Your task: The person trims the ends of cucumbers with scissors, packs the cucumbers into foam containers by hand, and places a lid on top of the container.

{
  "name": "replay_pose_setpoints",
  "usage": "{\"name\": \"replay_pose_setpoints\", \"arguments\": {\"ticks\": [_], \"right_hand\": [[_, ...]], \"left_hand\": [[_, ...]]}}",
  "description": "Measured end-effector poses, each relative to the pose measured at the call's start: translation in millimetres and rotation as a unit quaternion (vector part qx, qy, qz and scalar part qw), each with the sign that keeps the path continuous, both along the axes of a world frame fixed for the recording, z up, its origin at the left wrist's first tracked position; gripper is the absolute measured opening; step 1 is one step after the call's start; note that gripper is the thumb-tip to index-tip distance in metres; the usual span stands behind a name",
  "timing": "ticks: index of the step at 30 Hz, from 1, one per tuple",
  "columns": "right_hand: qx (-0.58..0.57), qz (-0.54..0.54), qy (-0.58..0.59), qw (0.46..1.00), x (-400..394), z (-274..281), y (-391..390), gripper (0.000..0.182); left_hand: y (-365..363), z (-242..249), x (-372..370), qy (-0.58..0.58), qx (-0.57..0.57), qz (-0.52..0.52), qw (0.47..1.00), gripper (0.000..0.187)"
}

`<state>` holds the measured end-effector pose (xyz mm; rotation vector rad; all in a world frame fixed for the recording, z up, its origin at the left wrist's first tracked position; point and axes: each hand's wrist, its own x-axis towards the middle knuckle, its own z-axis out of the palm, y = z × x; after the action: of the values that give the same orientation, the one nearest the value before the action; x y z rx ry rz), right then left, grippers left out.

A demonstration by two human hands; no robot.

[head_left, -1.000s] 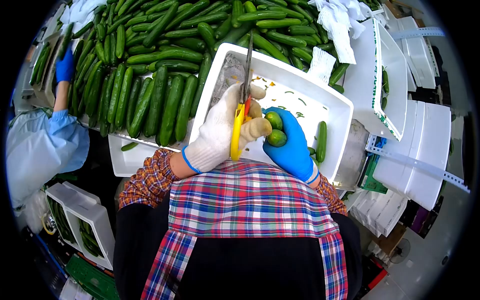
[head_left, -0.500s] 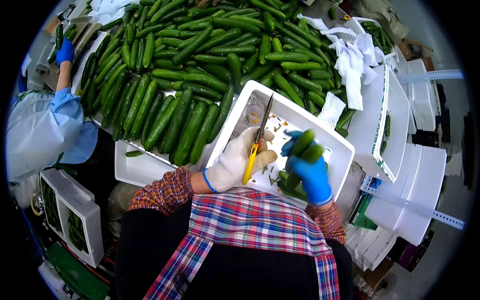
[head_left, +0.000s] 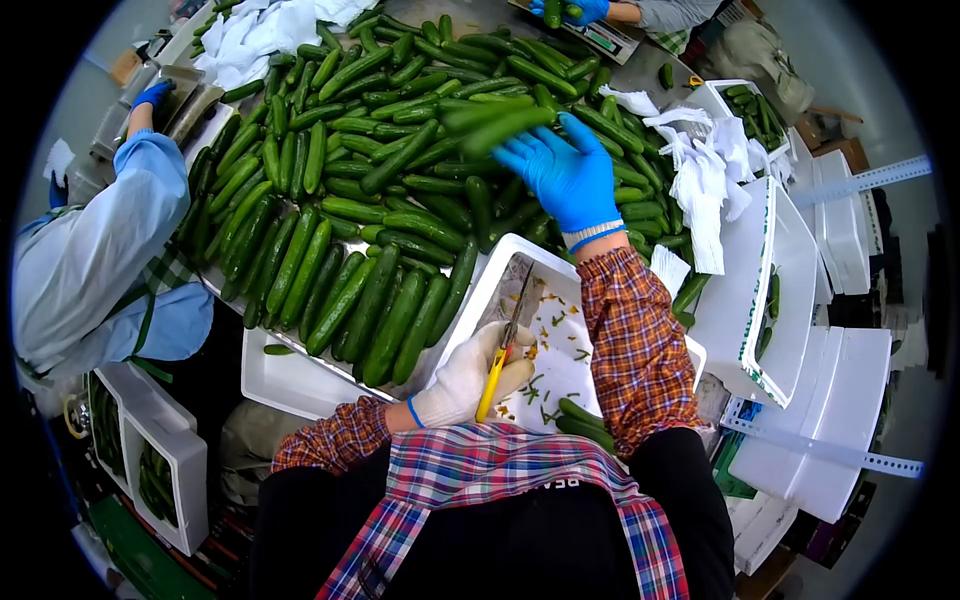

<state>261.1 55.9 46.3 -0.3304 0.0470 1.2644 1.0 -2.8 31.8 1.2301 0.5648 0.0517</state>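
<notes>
My left hand, in a white knit glove, closes around yellow-handled scissors whose dark blades point up and away from me. It rests over the left side of a white foam box with green and yellow scraps on its bottom. A few cucumbers lie in the box's near corner, partly behind my right sleeve. My right hand, gloved in blue, reaches over the cucumber pile with fingers spread. Just beyond its fingertips, blurred cucumbers are in motion, apart from the palm.
White cloths lie along the pile's right edge. Foam boxes stand at the right, and another foam box sits beneath the table edge. A co-worker's blue sleeve is at left; another co-worker's blue-gloved hand holds cucumbers at the top.
My right hand has moved from the foam box up and forward over the pile, and the cucumbers it held have left it. My left hand keeps the scissors.
</notes>
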Motion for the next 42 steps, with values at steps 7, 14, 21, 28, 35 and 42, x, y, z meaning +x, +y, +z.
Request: {"name": "replay_pose_setpoints", "arguments": {"ticks": [7, 14, 21, 28, 35, 42], "right_hand": [[-0.084, 0.05, -0.345, 0.934, -4.1, 12.4, -119.2, 0.052], [-0.516, 0.073, -0.522, 0.675, -31.2, 41.3, -320.8, 0.04], [-0.663, 0.121, -0.602, 0.428, -73.1, -15.0, -362.7, 0.053], [-0.654, 0.296, -0.675, 0.172, -55.2, -56.4, -334.8, 0.064], [-0.593, 0.372, -0.702, 0.133, -34.8, -67.1, -330.7, 0.048], [-0.531, 0.284, -0.731, 0.32, -19.0, 9.8, -289.8, 0.035]], "left_hand": [[-6.9, -20.5, 0.8, -0.04, 0.009, 0.0, 0.999, 0.035], [-17.6, -0.7, 7.1, -0.044, -0.032, 0.058, 0.997, 0.034], [-19.9, -11.1, 9.0, 0.012, 0.075, 0.042, 0.996, 0.031], [-22.6, -12.8, 6.9, -0.019, 0.022, 0.034, 0.999, 0.03], [-20.1, -8.9, 8.9, 0.024, 0.07, 0.012, 0.997, 0.031], [-16.6, -9.6, 9.1, -0.016, 0.026, 0.013, 0.999, 0.034]]}}
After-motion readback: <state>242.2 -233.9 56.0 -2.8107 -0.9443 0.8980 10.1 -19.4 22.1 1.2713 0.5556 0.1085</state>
